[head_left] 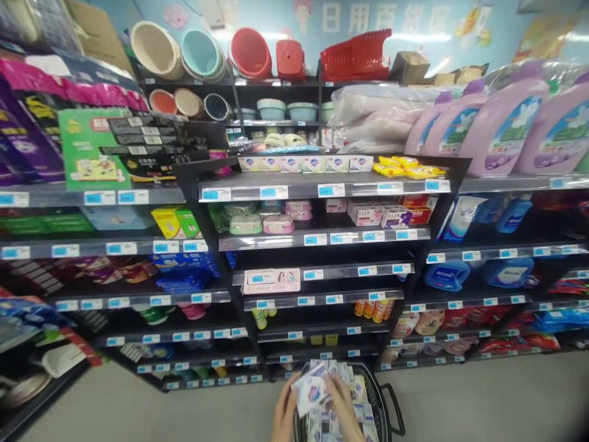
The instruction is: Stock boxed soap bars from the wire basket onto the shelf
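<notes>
My left hand (285, 404) closes on the left side of a white soap box (313, 391) with a blue and pink emblem. From the other side, my right hand (341, 399) grips the same box, its fingers over the right edge. The box is tilted, just above a dark basket (378, 402) filled with many small soap boxes (359, 388). Both forearms hide part of the basket. On the top shelf ahead stands a row of similar soap boxes (315, 164).
Yellow soap packs (405, 167) lie right of that row. Below are pink soap boxes (368, 215) and round soap dishes (278, 223). Large purple detergent bottles (501, 129) stand on the right shelf. A slanted display rack (46, 393) borders the left floor. The basket handle (396, 408) sticks out rightward.
</notes>
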Action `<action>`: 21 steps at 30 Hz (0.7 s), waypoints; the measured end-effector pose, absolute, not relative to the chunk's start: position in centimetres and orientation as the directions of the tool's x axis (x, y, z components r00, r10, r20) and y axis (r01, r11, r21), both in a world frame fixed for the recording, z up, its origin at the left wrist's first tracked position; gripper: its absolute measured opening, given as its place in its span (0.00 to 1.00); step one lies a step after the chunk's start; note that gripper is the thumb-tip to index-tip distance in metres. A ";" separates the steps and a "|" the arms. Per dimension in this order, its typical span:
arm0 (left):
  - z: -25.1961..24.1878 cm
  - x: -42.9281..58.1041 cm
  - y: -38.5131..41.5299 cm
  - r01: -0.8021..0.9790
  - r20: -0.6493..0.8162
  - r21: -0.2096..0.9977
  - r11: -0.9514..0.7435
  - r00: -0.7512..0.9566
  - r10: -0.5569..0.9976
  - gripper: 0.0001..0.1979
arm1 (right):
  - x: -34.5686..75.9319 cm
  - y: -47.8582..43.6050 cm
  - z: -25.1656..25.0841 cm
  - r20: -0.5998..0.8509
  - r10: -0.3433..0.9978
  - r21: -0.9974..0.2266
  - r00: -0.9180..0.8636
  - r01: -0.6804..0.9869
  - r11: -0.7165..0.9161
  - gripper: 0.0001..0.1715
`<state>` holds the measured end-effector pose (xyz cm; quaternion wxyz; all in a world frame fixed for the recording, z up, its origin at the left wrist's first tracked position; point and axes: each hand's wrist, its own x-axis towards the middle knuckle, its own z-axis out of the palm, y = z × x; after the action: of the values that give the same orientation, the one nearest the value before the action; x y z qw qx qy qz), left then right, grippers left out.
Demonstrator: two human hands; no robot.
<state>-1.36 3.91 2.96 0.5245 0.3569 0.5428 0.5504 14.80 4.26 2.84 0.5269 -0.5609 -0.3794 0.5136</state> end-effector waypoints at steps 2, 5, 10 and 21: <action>3.9 -2.1 3.6 -0.175 -0.175 0.974 0.142 -0.191 0.966 0.36 | 14.9 3.7 3.3 -0.202 0.967 -0.971 0.154 -0.163 -0.176 0.30; 5.4 -2.3 3.0 -0.179 -0.172 0.974 0.137 -0.200 0.964 0.35 | 15.0 2.8 4.7 -0.212 0.971 -0.965 0.113 -0.181 -0.190 0.36; 6.5 -2.3 2.5 -0.156 -0.124 0.983 0.093 -0.203 0.971 0.29 | 15.0 2.3 5.6 -0.215 0.976 -0.969 0.043 -0.132 -0.208 0.37; 5.1 -3.6 0.9 -0.115 -0.079 0.992 0.055 -0.215 0.973 0.26 | 14.4 1.4 4.5 -0.187 0.982 -0.981 0.004 -0.060 -0.187 0.31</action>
<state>-3.59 0.90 5.07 0.4848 0.3970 0.5409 0.5610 14.44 1.35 4.54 0.4677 -0.5322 -0.4334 0.5569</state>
